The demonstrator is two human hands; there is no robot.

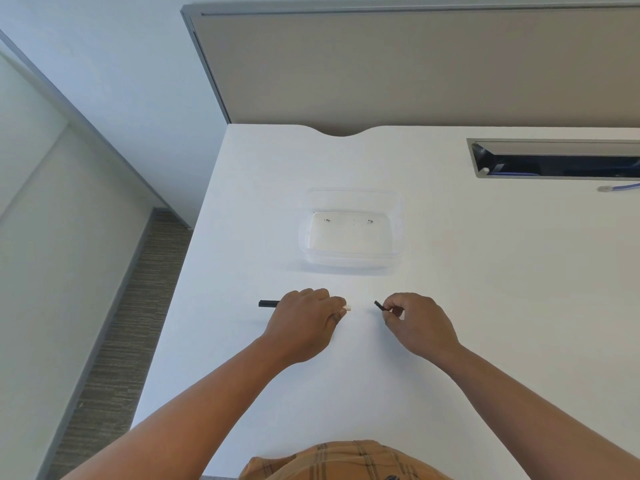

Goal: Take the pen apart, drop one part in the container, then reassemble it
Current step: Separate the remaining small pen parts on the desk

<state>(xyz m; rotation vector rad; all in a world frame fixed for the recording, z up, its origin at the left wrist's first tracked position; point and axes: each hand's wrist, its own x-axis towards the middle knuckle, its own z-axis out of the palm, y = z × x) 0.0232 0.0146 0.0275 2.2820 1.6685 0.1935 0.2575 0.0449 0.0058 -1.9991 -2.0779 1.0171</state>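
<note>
My left hand [304, 320] grips the black pen body [268, 303], which lies level over the table; its black end sticks out to the left and a short white stub [348, 308] shows at my fingertips. My right hand [414, 320] pinches a small black pen part [379, 305], held a short gap to the right of the stub. The two pieces are apart. A clear plastic container [351, 259] stands on the table just beyond both hands, with nothing but two tiny dark marks on its bottom.
The white table [485, 289] has its left edge close to my left hand, with carpeted floor [114, 341] below. A cable slot [554, 159] and a blue cable end [620, 188] sit at the far right. A grey partition [415, 64] backs the table.
</note>
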